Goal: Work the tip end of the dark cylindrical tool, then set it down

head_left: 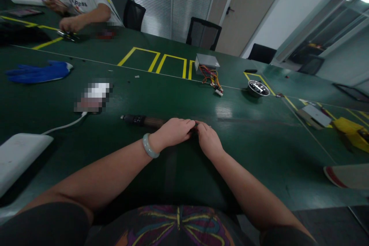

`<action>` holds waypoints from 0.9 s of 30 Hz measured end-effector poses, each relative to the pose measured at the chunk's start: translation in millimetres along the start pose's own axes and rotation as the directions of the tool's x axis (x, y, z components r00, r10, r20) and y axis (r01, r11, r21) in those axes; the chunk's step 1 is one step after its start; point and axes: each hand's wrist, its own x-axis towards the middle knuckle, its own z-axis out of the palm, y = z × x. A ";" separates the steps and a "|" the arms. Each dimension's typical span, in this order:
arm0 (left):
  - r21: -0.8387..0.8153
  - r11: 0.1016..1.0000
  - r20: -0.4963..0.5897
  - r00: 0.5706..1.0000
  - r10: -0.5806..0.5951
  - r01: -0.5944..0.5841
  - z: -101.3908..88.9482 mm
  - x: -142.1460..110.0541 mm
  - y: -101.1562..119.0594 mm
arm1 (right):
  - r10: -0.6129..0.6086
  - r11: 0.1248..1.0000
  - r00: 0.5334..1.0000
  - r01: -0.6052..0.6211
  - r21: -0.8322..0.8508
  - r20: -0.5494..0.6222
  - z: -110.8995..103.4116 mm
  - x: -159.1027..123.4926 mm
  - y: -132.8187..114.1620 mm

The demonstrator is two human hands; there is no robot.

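Note:
A dark rod-shaped tool point(141, 120) lies flat on the green table point(259, 138), its black tip pointing left. My left hand point(174, 132), with a pale bangle on the wrist, is curled over the tool's right end. My right hand point(208, 138) meets it from the right, fingers closed against the same end. What sits between the fingertips is hidden by the hands.
A white device point(17, 157) with a cable lies at the left edge, a blue glove point(39, 72) farther back. A power supply point(206, 63) with coloured wires and a metal bowl point(258, 88) stand beyond. Another person point(83, 5) works at the far left. Yellow items point(350, 132) lie right.

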 end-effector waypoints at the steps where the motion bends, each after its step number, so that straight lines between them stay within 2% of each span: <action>1: -0.004 1.000 -0.023 1.000 -0.001 0.001 -1.8 0.3 2.9 | -0.002 1.000 1.000 0.002 -0.003 0.014 1.2 0.4 1.0; 5: -0.018 1.000 -0.177 0.984 0.011 -0.015 -10.5 -1.8 19.6 | -0.019 1.000 0.999 0.019 0.000 0.043 3.0 1.6 4.8; 7: -0.045 0.994 -0.193 0.977 0.092 -0.103 -11.0 -5.0 27.1 | -0.060 0.998 0.996 0.060 0.013 0.059 2.2 2.3 5.8; 9: -0.108 0.960 -0.127 0.961 0.244 -0.258 -6.6 -8.2 31.2 | -0.074 0.997 0.993 0.075 -0.010 0.087 1.1 3.5 4.9; 11: -0.225 0.900 -0.024 0.926 0.377 -0.373 0.8 -10.2 31.6 | -0.057 0.996 0.994 0.062 -0.058 0.092 0.2 5.1 2.2; 13: -0.353 0.851 0.056 0.899 0.435 -0.390 7.4 -10.7 29.3 | -0.043 0.994 0.996 0.051 -0.093 0.079 0.0 7.1 0.0; 16: -0.482 0.812 0.112 0.896 0.430 -0.329 10.6 -9.3 23.9 | -0.054 0.994 0.996 0.060 -0.093 0.065 0.9 12.0 5.9; 19: -0.527 0.796 0.130 0.897 0.422 -0.298 8.2 -7.7 19.4 | -0.014 0.996 0.998 0.019 -0.089 0.061 -1.8 17.6 30.4; 22: -0.540 0.789 0.129 0.897 0.423 -0.295 7.2 -7.3 16.4 | 0.080 0.991 0.996 -0.074 -0.116 0.049 -15.9 14.1 70.5; 24: -0.552 0.785 0.134 0.900 0.415 -0.280 8.1 -7.4 14.8 | 0.140 0.981 0.990 -0.135 -0.137 0.032 -32.0 0.4 102.0; 27: -0.566 0.779 0.138 0.901 0.412 -0.270 10.3 -7.5 13.0 | 0.268 0.949 0.963 -0.264 -0.172 0.003 -59.8 -41.6 155.9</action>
